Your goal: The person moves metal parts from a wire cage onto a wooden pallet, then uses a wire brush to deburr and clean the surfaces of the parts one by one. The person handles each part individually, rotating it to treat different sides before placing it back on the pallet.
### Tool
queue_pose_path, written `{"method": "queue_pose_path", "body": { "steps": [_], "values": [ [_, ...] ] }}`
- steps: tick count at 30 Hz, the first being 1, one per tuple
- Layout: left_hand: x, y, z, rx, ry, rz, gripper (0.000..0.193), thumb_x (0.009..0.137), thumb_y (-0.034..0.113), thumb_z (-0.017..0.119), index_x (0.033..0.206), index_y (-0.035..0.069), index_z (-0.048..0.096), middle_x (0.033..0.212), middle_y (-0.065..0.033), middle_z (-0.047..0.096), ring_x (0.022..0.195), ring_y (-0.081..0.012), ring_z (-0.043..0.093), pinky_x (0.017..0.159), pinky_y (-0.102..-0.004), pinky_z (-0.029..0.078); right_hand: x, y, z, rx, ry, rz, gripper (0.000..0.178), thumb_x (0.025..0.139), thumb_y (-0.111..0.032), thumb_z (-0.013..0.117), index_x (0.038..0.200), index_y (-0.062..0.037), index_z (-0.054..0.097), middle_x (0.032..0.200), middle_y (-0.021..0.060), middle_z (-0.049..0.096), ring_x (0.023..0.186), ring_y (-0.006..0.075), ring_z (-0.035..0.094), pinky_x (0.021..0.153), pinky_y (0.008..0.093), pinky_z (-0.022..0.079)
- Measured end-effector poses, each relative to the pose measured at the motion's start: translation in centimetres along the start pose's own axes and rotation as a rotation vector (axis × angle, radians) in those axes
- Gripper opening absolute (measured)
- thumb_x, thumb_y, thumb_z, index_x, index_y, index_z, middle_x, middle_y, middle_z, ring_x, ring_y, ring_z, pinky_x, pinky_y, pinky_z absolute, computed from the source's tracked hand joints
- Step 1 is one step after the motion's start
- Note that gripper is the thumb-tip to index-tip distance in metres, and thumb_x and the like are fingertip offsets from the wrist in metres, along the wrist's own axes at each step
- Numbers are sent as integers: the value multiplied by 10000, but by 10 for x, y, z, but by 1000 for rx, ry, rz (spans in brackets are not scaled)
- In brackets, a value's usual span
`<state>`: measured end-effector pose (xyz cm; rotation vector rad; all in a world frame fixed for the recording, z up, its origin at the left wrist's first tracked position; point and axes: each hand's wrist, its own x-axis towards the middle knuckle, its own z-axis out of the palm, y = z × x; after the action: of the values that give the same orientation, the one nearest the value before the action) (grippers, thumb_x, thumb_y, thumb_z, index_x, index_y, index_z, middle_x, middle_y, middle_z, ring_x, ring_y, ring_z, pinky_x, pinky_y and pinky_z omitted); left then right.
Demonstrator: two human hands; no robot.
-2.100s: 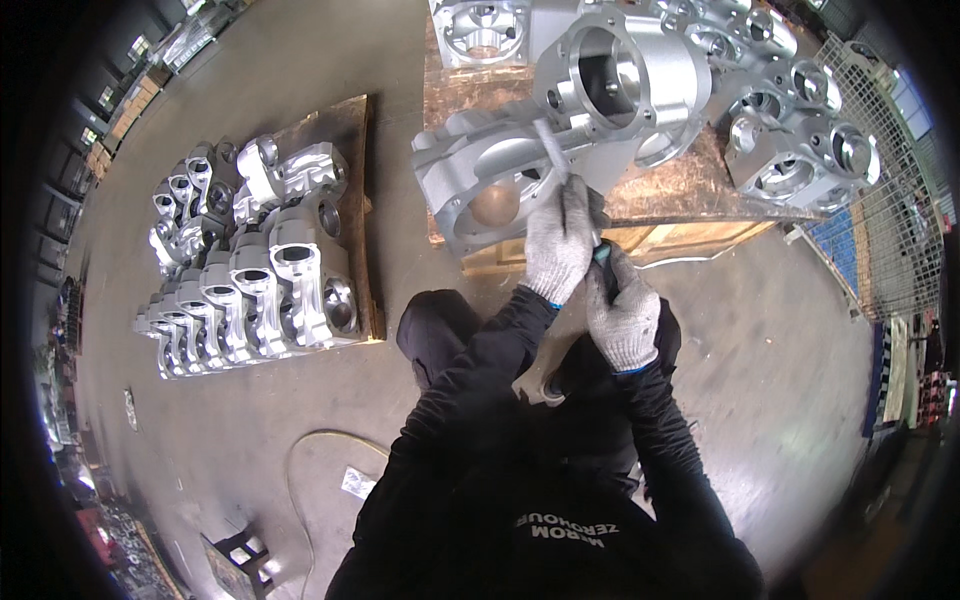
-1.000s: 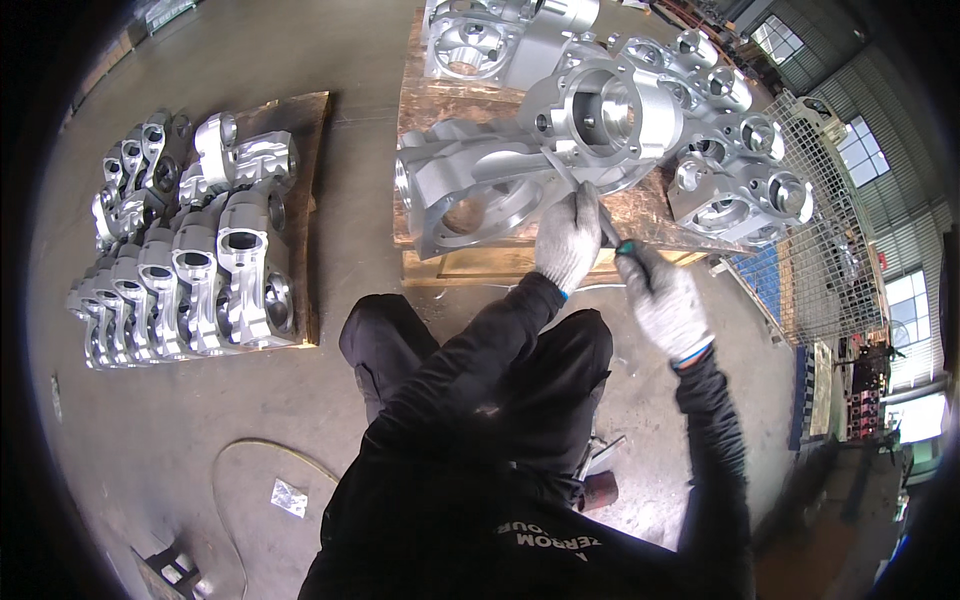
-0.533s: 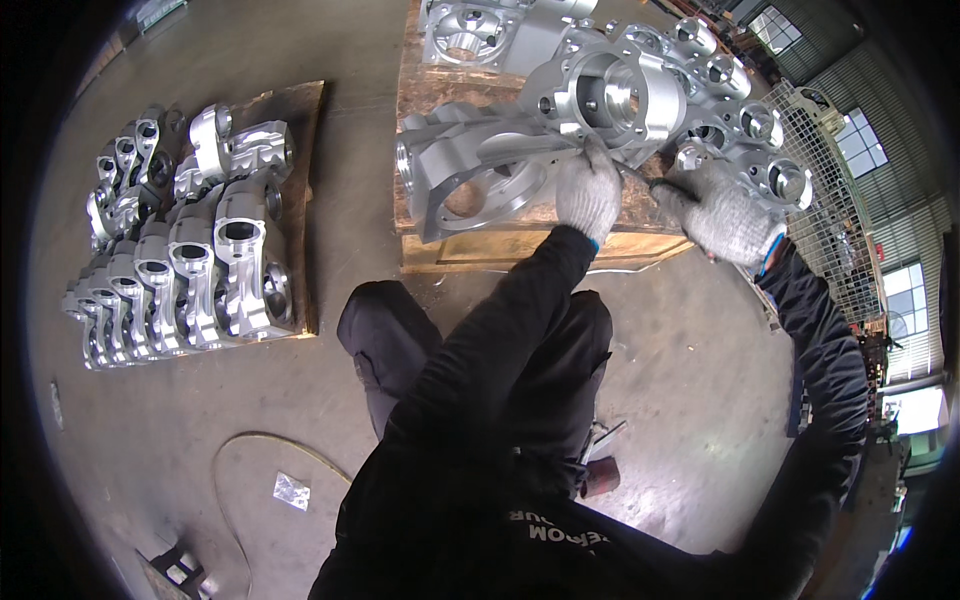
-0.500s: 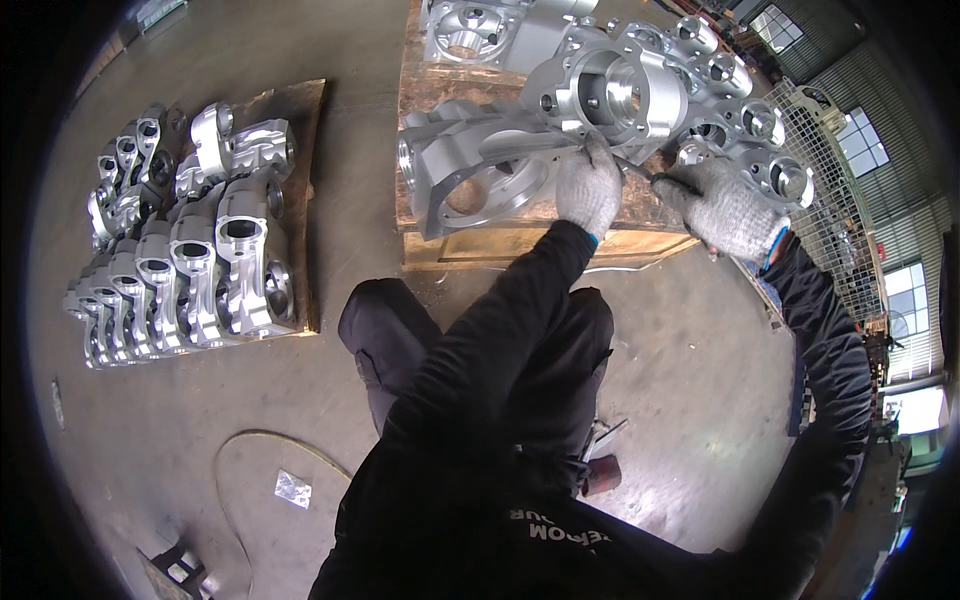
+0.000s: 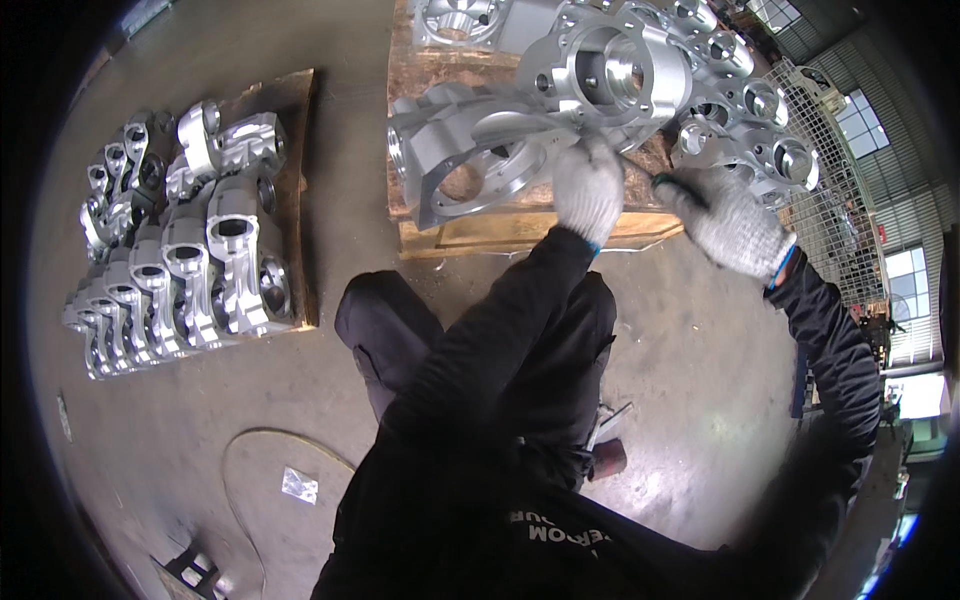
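A large silver metal casting [image 5: 480, 180] with round bores lies on the near edge of a wooden pallet. My left hand [image 5: 588, 195], in a grey knitted glove, is closed at the casting's near right edge; its fingertips are partly hidden. Gripped in my gloved right hand [image 5: 725, 222] is a slim hand tool [image 5: 638, 169] with a dark handle end and a thin shaft. That shaft points left toward my left fingertips, and its tip is hidden there. Just beyond my hands stands another casting [image 5: 605, 75] with a wide round opening.
More castings [image 5: 745, 120] crowd the wooden pallet [image 5: 480, 232]. On the left, a second pallet [image 5: 300, 200] bears rows of similar castings [image 5: 185, 265]. A hose [image 5: 225, 470] curves across the floor, near a small silver packet [image 5: 299, 485]. A reddish container [image 5: 607, 459] stands by my legs.
My right hand has shifted slightly right and down with the tool. My left hand has turned a little at the casting's edge. The whole view has moved slightly.
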<state>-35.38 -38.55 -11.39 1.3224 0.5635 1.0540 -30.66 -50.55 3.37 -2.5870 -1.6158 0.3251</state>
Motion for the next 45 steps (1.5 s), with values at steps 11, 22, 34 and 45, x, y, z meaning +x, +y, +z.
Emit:
{"method": "queue_pose_path", "body": {
  "steps": [11, 22, 34, 45],
  "values": [
    [11, -21, 9, 105, 62, 75, 585, 1078, 299, 385, 691, -60, 635, 604, -268, 615, 610, -445, 639, 595, -524, 470, 2, 12, 16, 70, 6, 56, 388, 1053, -316, 564, 1192, 31, 667, 675, 120, 591, 527, 206, 563, 514, 354, 462],
    [17, -30, 5, 79, -41, 25, 568, 1082, 287, 369, 708, -49, 634, 642, -242, 647, 604, -437, 629, 612, -497, 486, 3, 8, 16, 11, 88, -40, 338, 1015, -265, 592, 1100, 50, 680, 906, 273, 693, 820, 421, 681, 758, 469, 531],
    [1, -10, -17, -20, -38, -55, 655, 1102, 387, 361, 654, -25, 604, 585, -209, 607, 598, -424, 624, 614, -512, 465, -6, -11, 5, 109, 31, 8, 294, 998, -244, 626, 1073, 35, 679, 860, 282, 674, 770, 421, 673, 693, 448, 518],
    [19, 17, -32, -415, -89, -400, 638, 1088, 474, 388, 717, 9, 617, 581, -84, 601, 477, -202, 573, 486, -367, 441, -26, -51, -7, 342, 340, -232, 398, 898, 60, 601, 1293, 23, 620, 1207, 154, 692, 904, 211, 736, 830, 292, 571]
  ]
}}
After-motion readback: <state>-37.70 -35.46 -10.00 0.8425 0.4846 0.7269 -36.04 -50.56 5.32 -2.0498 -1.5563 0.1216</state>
